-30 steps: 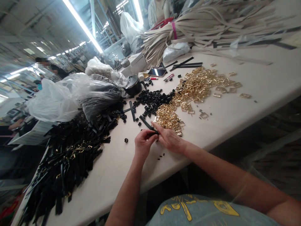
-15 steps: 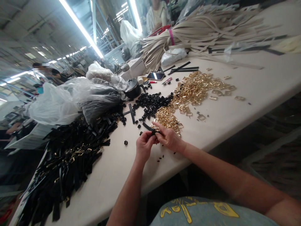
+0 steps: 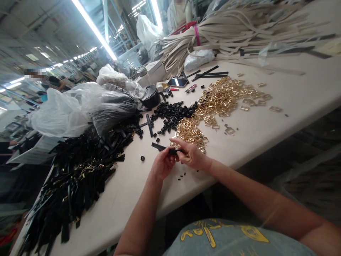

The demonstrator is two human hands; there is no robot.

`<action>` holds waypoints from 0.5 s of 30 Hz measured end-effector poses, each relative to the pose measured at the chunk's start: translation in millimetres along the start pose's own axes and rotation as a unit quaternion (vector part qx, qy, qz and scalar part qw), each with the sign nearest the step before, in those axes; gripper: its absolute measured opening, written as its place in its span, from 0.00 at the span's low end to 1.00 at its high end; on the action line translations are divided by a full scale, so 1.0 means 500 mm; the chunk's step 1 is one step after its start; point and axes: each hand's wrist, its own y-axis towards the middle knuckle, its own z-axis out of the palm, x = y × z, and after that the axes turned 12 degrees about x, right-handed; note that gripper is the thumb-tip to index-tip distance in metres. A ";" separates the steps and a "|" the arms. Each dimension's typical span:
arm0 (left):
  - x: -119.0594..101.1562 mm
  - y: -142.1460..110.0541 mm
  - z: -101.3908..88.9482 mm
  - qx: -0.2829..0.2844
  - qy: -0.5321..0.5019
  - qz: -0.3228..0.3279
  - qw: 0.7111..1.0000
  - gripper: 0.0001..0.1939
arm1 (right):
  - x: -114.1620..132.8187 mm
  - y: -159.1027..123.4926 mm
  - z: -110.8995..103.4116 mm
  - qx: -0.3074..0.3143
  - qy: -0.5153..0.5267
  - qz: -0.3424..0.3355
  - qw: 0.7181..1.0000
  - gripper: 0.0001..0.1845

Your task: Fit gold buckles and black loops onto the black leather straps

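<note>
Between my two hands is a short black strap (image 3: 158, 146), one end sticking out to the left past my fingers. My left hand (image 3: 163, 164) is closed on it, thumb and fingers pinching its middle. My right hand (image 3: 194, 156) grips the strap's other end, with the index finger stretched out above. Whether a buckle or loop sits on the strap under my fingers is hidden. Just beyond my hands lie a heap of gold metal buckles (image 3: 188, 132) and a pile of small black loops (image 3: 173, 113).
Finished-looking black straps with gold buckles (image 3: 87, 174) are heaped on the left. Behind them are plastic bags (image 3: 66, 113), a dark lidded pot (image 3: 151, 96) and a phone (image 3: 177, 82). A bundle of beige strips (image 3: 226, 28) lies at the back. Several tiny black bits (image 3: 182, 176) lie near the table's front edge.
The strap has turned so its free end points further left and lies flatter. My left hand has rolled and moved slightly left and down; the right hand stays almost in place.
</note>
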 end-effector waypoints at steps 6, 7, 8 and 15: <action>0.000 -0.006 -0.007 -0.010 -0.057 -0.011 0.998 0.10 | -0.004 0.004 0.001 0.024 0.003 0.003 1.000 0.32; 0.001 -0.005 -0.006 -0.013 -0.057 -0.010 0.998 0.11 | -0.005 0.004 0.001 0.021 -0.001 0.008 1.000 0.32; 0.002 -0.004 -0.003 -0.018 -0.053 -0.004 0.998 0.13 | -0.005 0.004 0.000 0.014 -0.010 0.013 1.000 0.31; 0.022 0.009 0.018 -0.073 0.090 0.102 0.988 0.22 | -0.005 0.000 -0.003 -0.042 -0.089 0.015 0.995 0.28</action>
